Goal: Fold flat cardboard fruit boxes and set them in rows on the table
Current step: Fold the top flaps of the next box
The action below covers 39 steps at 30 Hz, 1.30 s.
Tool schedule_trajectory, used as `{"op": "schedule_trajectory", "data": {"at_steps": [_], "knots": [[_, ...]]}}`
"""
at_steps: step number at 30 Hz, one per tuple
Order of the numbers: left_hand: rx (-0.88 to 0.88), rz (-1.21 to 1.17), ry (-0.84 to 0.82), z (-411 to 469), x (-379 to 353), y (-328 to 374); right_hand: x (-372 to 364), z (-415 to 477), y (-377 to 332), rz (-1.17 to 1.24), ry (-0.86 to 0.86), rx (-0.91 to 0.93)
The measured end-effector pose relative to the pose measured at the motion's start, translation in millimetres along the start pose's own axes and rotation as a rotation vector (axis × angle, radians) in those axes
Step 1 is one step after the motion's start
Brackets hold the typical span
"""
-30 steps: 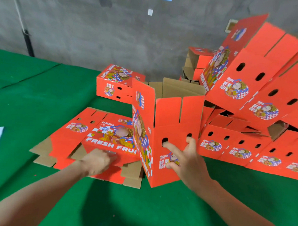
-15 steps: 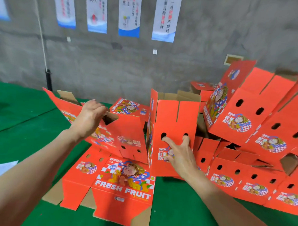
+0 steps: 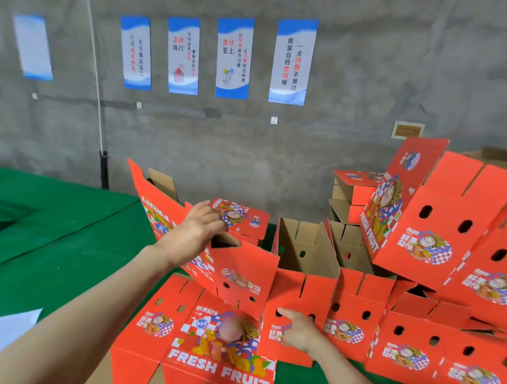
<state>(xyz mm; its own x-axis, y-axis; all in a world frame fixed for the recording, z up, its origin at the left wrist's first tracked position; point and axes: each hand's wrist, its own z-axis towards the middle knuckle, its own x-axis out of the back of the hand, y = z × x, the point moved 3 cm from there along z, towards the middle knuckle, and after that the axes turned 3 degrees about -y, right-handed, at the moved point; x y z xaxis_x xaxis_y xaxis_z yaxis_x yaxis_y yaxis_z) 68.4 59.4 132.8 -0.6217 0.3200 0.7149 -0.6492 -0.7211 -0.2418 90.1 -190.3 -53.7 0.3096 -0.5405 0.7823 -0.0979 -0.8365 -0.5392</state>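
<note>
Beside the open box (image 3: pixel 299 307), left of it: left hand (image 3: pixel 196 233) gripping the top edge of a raised flat box (image 3: pixel 237 275), lifted higher than half a second ago. Right hand (image 3: pixel 297 331) pressed flat on the open box's front, grip loose, forefinger at a hole, holding nothing. Open box now seen from above, brown inside showing. Flat "FRESH FRUIT" box (image 3: pixel 219 353) cut off below. Leaning boxes (image 3: pixel 436 229) right, cropped. Green surface (image 3: pixel 55 241) underneath.

Lifted flat box (image 3: pixel 237 275) — higher, more opened
</note>
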Motion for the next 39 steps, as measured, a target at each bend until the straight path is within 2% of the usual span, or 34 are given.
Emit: {"op": "schedule_trajectory", "data": {"at_steps": [3, 6, 8, 11, 12, 13, 15, 17, 19, 23, 25, 28, 30, 32, 34, 39], "knots": [[-0.007, 0.013, -0.009, 2.6, 1.9, 2.3, 8.6, 2.4, -4.3, 0.018, 0.117, -0.058], [-0.005, 0.025, -0.036, 12.1, 4.7, 3.9, 13.4, -5.0, -14.1, 0.008, 0.134, -0.088], [-0.006, 0.040, -0.072, 19.7, 6.9, 3.2, 14.3, -3.1, -10.4, 0.142, 0.119, -0.109], [-0.033, 0.056, -0.074, 35.6, 16.3, 5.9, 10.2, -1.8, -8.8, 0.531, -0.065, -0.136], [-0.056, 0.059, -0.065, 41.6, 20.6, 8.4, 9.6, -1.9, -11.0, 0.586, -0.100, -0.145], [-0.081, 0.060, -0.060, 47.6, 25.4, 11.4, 10.5, -1.5, -13.3, 0.561, -0.082, -0.148], [-0.134, 0.049, -0.051, 57.5, 34.3, 18.1, 18.7, 0.0, -13.7, 0.423, 0.156, -0.151], [-0.172, 0.031, -0.034, 64.5, 42.5, 24.5, 31.5, -5.8, -14.7, 0.397, 0.398, -0.100], [-0.205, 0.031, -0.018, 68.8, 46.6, 29.2, 42.6, -19.1, -15.4, 0.360, 0.492, 0.011], [-0.159, 0.031, -0.076, 70.7, 41.0, 35.1, 54.6, -39.9, -14.0, 0.297, 0.369, 0.205], [-0.124, 0.029, -0.114, 70.1, 36.2, 38.3, 66.3, -53.0, -13.8, 0.337, 0.387, 0.289], [-0.116, 0.024, -0.161, 74.3, 32.4, 51.0, 85.8, -69.6, -19.5, 0.659, 0.341, 0.445], [-0.120, 0.002, -0.177, 78.7, 29.5, 64.6, 100.6, -80.5, -24.2, 0.830, 0.380, 0.469], [-0.064, -0.058, -0.133, 81.7, 27.3, 74.6, 115.1, -90.5, -24.0, 0.890, 0.462, 0.482], [0.095, -0.144, -0.043, 80.7, 27.7, 76.1, 127.9, -102.4, -14.5, 0.883, 0.519, 0.480], [0.489, -0.252, 0.296, 49.9, 39.5, 50.7, 157.1, -135.6, 46.0, 0.895, 0.558, 0.398]]}}
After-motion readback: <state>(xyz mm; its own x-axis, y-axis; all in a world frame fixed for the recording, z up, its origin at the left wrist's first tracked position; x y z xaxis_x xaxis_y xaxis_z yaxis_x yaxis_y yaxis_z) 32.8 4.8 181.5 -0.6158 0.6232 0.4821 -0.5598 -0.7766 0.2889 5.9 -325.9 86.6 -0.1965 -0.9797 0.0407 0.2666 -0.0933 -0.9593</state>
